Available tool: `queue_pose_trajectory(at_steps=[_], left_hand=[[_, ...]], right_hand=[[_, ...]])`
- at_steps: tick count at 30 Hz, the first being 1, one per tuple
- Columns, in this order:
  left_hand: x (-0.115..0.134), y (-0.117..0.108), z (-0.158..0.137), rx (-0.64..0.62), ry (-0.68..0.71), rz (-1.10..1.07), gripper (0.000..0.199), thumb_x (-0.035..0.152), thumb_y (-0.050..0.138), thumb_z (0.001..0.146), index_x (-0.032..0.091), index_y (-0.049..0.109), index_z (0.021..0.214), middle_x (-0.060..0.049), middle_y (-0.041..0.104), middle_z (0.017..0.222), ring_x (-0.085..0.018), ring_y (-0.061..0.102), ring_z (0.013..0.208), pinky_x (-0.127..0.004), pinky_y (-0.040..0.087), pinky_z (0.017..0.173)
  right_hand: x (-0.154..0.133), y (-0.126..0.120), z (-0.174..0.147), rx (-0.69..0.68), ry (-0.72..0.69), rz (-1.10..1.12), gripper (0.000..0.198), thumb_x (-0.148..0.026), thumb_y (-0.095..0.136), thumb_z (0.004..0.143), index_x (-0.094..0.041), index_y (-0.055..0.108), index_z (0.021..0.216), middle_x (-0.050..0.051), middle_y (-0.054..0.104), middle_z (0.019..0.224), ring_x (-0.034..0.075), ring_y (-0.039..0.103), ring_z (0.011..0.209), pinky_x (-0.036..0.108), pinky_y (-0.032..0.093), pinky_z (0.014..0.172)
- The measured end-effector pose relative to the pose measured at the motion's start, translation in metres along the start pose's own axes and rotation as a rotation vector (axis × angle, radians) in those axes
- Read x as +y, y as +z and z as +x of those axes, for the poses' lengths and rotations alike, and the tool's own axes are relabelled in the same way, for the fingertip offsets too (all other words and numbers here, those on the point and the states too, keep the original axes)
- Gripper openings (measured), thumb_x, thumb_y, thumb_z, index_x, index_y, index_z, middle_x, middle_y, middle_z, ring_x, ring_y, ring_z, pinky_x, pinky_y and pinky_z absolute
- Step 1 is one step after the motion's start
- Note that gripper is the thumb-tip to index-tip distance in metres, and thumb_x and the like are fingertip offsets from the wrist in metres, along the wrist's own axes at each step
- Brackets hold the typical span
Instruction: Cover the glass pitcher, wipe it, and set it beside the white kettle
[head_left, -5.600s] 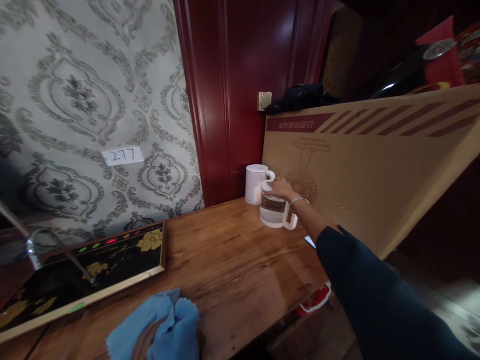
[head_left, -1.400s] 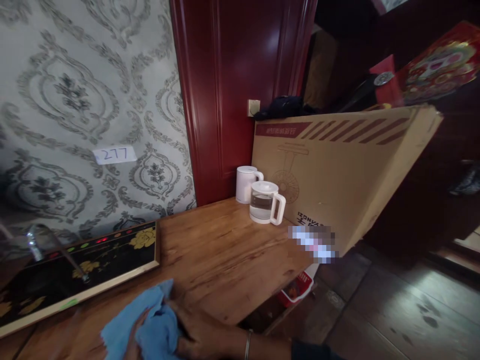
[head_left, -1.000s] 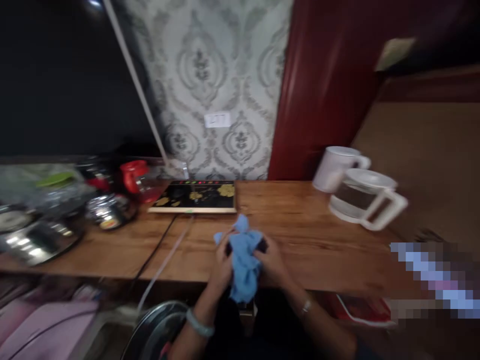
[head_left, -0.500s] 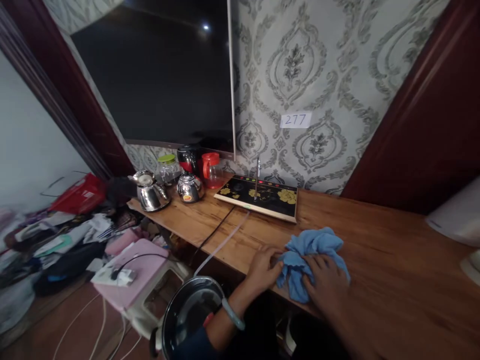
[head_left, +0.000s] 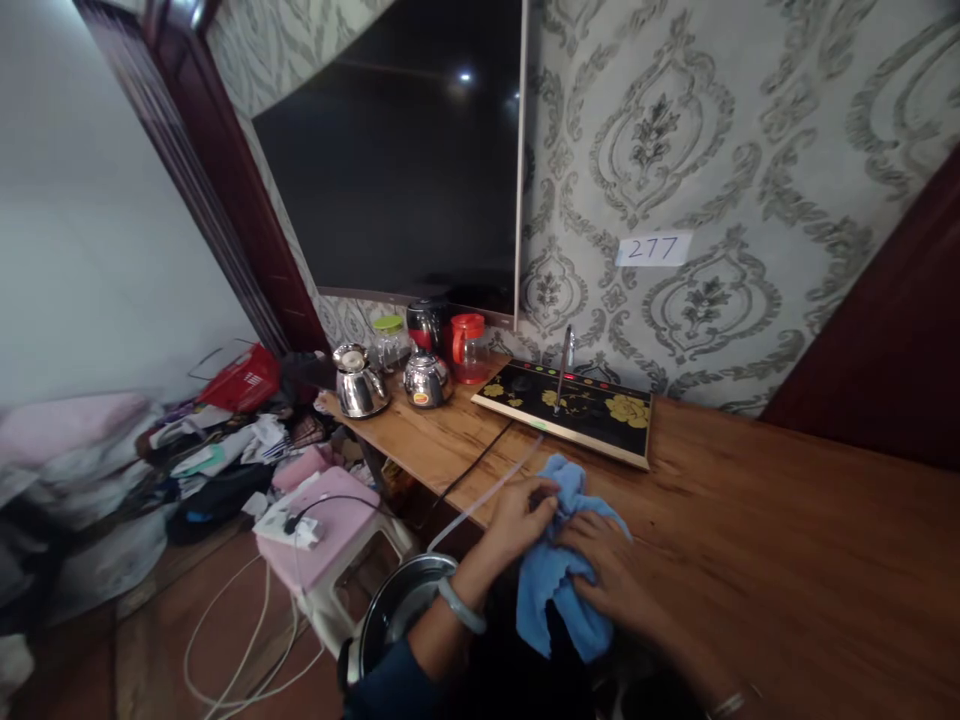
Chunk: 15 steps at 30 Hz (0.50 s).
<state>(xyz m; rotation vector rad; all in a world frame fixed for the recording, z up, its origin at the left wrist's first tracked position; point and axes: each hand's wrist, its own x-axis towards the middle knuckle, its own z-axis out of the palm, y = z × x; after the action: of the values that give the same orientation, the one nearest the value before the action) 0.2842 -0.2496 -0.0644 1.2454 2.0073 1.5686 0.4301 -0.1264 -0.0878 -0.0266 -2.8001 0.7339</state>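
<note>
A crumpled blue cloth (head_left: 551,575) hangs over the front edge of the wooden counter (head_left: 720,520), gathered between both hands. My left hand (head_left: 521,515), with a pale bangle at its wrist, pinches the cloth's left side. From the right, my right hand (head_left: 604,565) lies on the cloth with fingers curled into its folds. Just behind the cloth sits a black tea stove panel (head_left: 592,405) with gold flowers, a red light and a thin upright spout (head_left: 562,370). Below my left forearm stands a dark pot (head_left: 405,600), partly covered by the arm.
At the counter's left end stand a steel kettle (head_left: 360,385), a small steel teapot (head_left: 426,382), a green-lidded jar (head_left: 390,345) and a red-lidded jug (head_left: 469,350). A pink stool (head_left: 341,535) holds a power strip. Cables run from the panel. Clothes (head_left: 225,450) are heaped on the left.
The cloth has come left and toward me, from lying bunched on the counter to hanging over its edge. Both hands moved with it. My view has turned left.
</note>
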Motion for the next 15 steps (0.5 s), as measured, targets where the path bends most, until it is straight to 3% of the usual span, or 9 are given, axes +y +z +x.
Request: queue_pose_trajectory(at_steps=[4,8,13,15], left_hand=[[-0.012,-0.031,0.004,0.029,-0.005,-0.061,0.028,0.039,0.066,0.088,0.019,0.078,0.104,-0.008,0.080,0.098,-0.022,0.072,0.088,-0.034,0.057,0.083],[-0.034,-0.067,0.016,0.132,-0.061,-0.113,0.031,0.044,0.071,0.083,0.019,0.078,0.099,-0.008,0.079,0.093,-0.022,0.071,0.083,-0.034,0.058,0.078],[-0.068,-0.116,0.048,0.376,-0.192,-0.211,0.028,0.040,0.074,0.075,0.016,0.075,0.090,-0.008,0.074,0.082,-0.022,0.068,0.071,-0.034,0.056,0.067],[-0.076,-0.136,0.063,0.500,-0.181,-0.190,0.026,0.034,0.076,0.071,0.016,0.073,0.090,-0.009,0.075,0.086,-0.022,0.069,0.077,-0.035,0.058,0.073]], right_hand=[[0.013,-0.011,-0.023,0.002,0.031,0.051,0.044,-0.028,0.054,0.070,-0.029,0.077,0.107,0.008,0.075,0.108,0.032,0.062,0.109,0.050,0.047,0.097],[0.053,-0.026,-0.066,0.078,0.129,0.029,0.040,-0.040,0.055,0.074,-0.030,0.079,0.105,0.012,0.076,0.111,0.036,0.066,0.108,0.055,0.049,0.098],[0.126,-0.054,-0.123,0.309,0.354,-0.039,0.035,-0.054,0.058,0.076,-0.037,0.080,0.097,0.017,0.077,0.110,0.040,0.069,0.108,0.060,0.051,0.097],[0.148,-0.064,-0.140,0.506,0.426,-0.124,0.032,-0.056,0.054,0.076,-0.040,0.080,0.088,0.023,0.075,0.103,0.040,0.070,0.102,0.061,0.049,0.094]])
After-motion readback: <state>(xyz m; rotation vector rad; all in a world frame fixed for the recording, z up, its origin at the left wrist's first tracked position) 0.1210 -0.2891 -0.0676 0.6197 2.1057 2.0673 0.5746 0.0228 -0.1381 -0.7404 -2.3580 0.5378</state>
